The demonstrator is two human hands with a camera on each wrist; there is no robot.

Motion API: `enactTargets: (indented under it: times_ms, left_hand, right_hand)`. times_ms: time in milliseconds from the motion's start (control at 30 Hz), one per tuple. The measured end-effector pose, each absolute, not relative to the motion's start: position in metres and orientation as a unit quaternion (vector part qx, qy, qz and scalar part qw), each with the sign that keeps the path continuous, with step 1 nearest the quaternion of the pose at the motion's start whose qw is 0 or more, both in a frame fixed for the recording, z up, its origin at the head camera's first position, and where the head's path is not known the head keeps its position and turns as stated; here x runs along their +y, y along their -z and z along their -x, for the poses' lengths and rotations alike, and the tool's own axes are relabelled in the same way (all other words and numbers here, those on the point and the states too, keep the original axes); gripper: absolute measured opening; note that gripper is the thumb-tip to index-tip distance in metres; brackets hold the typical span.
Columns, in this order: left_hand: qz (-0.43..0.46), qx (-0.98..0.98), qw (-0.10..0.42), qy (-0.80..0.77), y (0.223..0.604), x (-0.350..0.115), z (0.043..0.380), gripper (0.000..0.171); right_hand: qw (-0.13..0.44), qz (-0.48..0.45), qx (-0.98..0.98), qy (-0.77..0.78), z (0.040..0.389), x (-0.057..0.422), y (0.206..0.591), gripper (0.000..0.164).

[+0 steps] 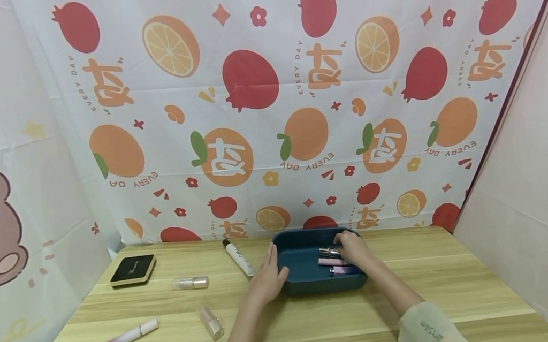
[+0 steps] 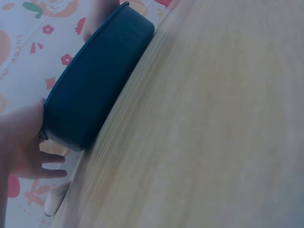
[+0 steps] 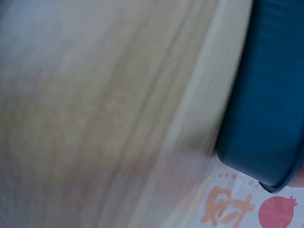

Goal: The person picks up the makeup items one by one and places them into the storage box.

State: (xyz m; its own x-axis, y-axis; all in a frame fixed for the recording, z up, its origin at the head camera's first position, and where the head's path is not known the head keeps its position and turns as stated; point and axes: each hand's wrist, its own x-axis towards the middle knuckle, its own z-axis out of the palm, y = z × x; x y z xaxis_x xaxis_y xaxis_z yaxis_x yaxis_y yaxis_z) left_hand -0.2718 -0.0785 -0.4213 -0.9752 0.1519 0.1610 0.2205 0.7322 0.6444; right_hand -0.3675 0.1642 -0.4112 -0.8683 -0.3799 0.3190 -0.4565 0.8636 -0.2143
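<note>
A dark blue-green plastic bin [image 1: 307, 287] stands on the table near the backdrop. My left hand [image 1: 266, 279] is at its left end, thumb over the rim and straight fingers along the outside. In the left wrist view that hand's fingers [image 2: 53, 173] stick out straight and spread past the bin's corner. My right hand [image 1: 354, 246] reaches over the right end into the bin, fingers bent down. Right by them lie a silver tube [image 1: 328, 252], a pink tube [image 1: 330, 262] and a purple tube [image 1: 344, 270]. I cannot tell whether the right fingers hold anything.
Left of the bin lies a white squeeze tube with a black cap [image 1: 238, 258]. Farther left are a black compact with gold edge [image 1: 133, 270], a clear cosmetic tube [image 1: 191, 283], a pinkish tube [image 1: 211, 322] and a lip gloss [image 1: 128, 337]. A fruit-print cloth [image 1: 271, 139] hangs behind.
</note>
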Motion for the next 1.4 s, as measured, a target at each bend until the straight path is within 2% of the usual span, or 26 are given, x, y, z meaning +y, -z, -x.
enactTargets:
  times_ms: [333, 767, 1067, 1400]
  left_hand:
    - [0.101, -0.930, 0.050, 0.349, 0.420, -0.080, 0.273, 0.064]
    - [0.097, -0.931, 0.048, 0.350, 0.419, -0.079, 0.274, 0.064]
    - [0.098, -0.931, 0.045, 0.348, 0.422, -0.077, 0.274, 0.063]
    - [0.102, -0.927, 0.051, 0.358, 0.421, -0.078, 0.273, 0.064]
  right_hand:
    - [0.123, -0.215, -0.945, -0.214, 0.366, 0.169, 0.396, 0.015]
    - [0.157, -0.184, -0.917, -0.316, 0.357, 0.185, 0.374, 0.017]
    - [0.148, -0.154, -0.898, -0.384, 0.352, 0.202, 0.385, 0.022]
    - [0.125, -0.184, -0.908, -0.354, 0.356, 0.217, 0.399, 0.028]
